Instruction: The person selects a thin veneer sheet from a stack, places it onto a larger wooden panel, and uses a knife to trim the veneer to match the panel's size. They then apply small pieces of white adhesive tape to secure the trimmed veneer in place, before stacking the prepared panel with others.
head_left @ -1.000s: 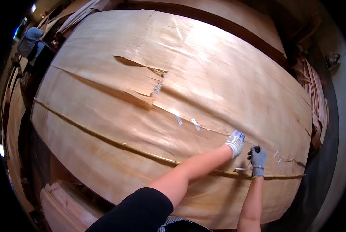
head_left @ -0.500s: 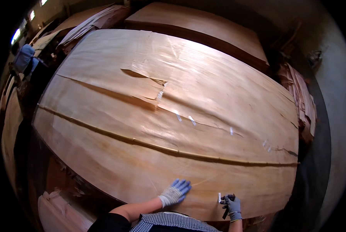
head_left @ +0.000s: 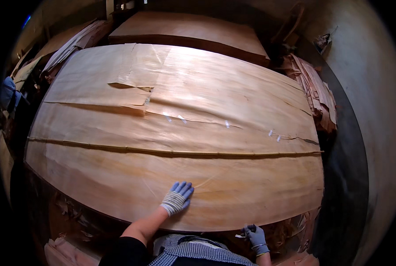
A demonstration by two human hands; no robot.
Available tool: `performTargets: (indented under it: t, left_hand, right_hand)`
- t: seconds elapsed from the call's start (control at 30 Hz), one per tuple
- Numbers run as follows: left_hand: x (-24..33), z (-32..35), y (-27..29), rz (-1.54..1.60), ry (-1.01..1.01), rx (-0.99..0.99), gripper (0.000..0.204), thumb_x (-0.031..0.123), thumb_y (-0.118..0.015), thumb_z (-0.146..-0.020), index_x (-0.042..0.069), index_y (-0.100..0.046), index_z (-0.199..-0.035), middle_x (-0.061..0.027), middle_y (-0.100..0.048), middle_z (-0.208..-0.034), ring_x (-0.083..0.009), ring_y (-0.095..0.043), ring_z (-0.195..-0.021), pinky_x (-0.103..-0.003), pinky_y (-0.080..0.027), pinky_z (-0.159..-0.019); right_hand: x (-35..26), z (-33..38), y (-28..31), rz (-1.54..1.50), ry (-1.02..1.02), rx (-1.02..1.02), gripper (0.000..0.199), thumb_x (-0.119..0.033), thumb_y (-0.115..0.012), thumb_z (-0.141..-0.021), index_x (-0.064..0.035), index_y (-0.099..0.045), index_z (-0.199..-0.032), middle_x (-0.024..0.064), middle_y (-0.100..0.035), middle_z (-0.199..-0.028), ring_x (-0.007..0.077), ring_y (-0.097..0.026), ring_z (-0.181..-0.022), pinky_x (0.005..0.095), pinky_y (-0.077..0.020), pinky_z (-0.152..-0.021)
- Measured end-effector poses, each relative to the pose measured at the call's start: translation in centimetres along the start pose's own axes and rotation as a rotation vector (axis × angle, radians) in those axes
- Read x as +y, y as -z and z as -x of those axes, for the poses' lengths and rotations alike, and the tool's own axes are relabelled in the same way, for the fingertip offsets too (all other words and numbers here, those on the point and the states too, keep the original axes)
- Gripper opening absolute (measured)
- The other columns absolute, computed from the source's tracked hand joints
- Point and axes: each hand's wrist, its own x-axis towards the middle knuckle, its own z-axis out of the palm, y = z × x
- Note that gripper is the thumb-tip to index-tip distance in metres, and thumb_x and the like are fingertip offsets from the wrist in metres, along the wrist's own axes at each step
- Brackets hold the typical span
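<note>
A large, pale brown wood veneer sheet [head_left: 118, 179] lies spread before me, with a split and lifted flaps in its far half. My left hand [head_left: 177, 198], in a blue and white glove, rests flat on its near part with fingers stretched out. Beyond the sheet's near edge, on the right, my right hand [head_left: 254, 238] wears a grey glove. Its fingers are closed on a small white strip of tape [head_left: 240, 236]. Several short white tape pieces [head_left: 227, 124] cross the split. A long thin bamboo pole [head_left: 171, 154] lies across the sheet.
Behind the sheet stands a tall veneer stack [head_left: 189, 33]. Folded veneer scraps [head_left: 311, 91] hang at the far right, near the wall [head_left: 375, 128]. Torn veneer pieces [head_left: 67, 255] lie below the near edge. A person in blue [head_left: 7, 94] is at the far left.
My view has shifted, so the sheet sits further left. My right hand has drawn back from above the sheet to beyond its near edge, keeping the tape. My left hand stays flat.
</note>
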Motion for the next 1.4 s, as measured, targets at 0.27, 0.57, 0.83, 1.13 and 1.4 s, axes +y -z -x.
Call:
performTargets:
  t: [0.27, 0.57, 0.83, 1.13, 1.4]
  left_hand:
    - [-0.2, -1.1, -2.7, -0.157, 0.064, -0.054, 0.050, 0.024, -0.059, -0.064, 0.006, -0.048, -0.110, -0.0174, -0.041, -0.121, -0.0360, -0.036, -0.114, -0.047, -0.027, -0.097]
    - [18.2, -15.5, -6.0, 0.114, 0.295, 0.318, 0.015, 0.017, -0.053, -0.078, 0.003, -0.057, -0.081, -0.0171, -0.057, -0.079, -0.0331, -0.055, -0.078, -0.042, -0.043, -0.072]
    - [51.1, -29.2, -3.0, 0.497, -0.613, -0.058, 0.015, 0.013, -0.059, -0.075, 0.004, -0.053, -0.085, -0.0159, -0.055, -0.082, -0.0346, -0.053, -0.077, -0.040, -0.043, -0.069]
    - [71.9, -38.7, 0.8, 1.199, -1.686, -0.245, 0.031, 0.011, -0.057, -0.075, 0.002, -0.053, -0.105, -0.0136, -0.056, -0.102, -0.0288, -0.050, -0.106, -0.042, -0.038, -0.095]
    - [84.2, -45.6, -3.6, 1.542, -1.566, 0.068, 0.018, 0.021, -0.053, -0.070, 0.004, -0.055, -0.074, -0.0128, -0.056, -0.078, -0.0279, -0.057, -0.072, -0.045, -0.048, -0.073]
  right_hand:
    - [10.3, 1.2, 11.4, 0.121, 0.157, 0.053, 0.027, -0.028, -0.061, -0.082, -0.0008, -0.059, -0.083, 0.0049, -0.064, -0.075, 0.0081, -0.057, -0.062, 0.0223, -0.0448, -0.050]
    - [19.6, 9.1, 27.9, -0.234, -0.120, 0.411, 0.024, -0.026, -0.062, -0.081, -0.0031, -0.056, -0.079, 0.0055, -0.062, -0.072, 0.0110, -0.058, -0.056, 0.0229, -0.0456, -0.047]
    - [23.4, 6.5, 37.8, -0.014, 0.281, 0.645, 0.016, -0.018, -0.061, -0.082, -0.0019, -0.058, -0.082, 0.0033, -0.062, -0.073, 0.0071, -0.055, -0.057, 0.0204, -0.0420, -0.047]
    - [25.8, 7.2, 47.7, -0.407, -0.249, 0.759, 0.013, -0.014, -0.056, -0.083, -0.0016, -0.059, -0.087, 0.0032, -0.063, -0.074, 0.0080, -0.057, -0.062, 0.0220, -0.0463, -0.051]
    - [29.8, 6.3, 55.5, -0.716, -0.402, 0.857, 0.020, -0.015, -0.057, -0.082, 0.0000, -0.057, -0.095, 0.0072, -0.063, -0.082, 0.0154, -0.061, -0.067, 0.0260, -0.0483, -0.050]
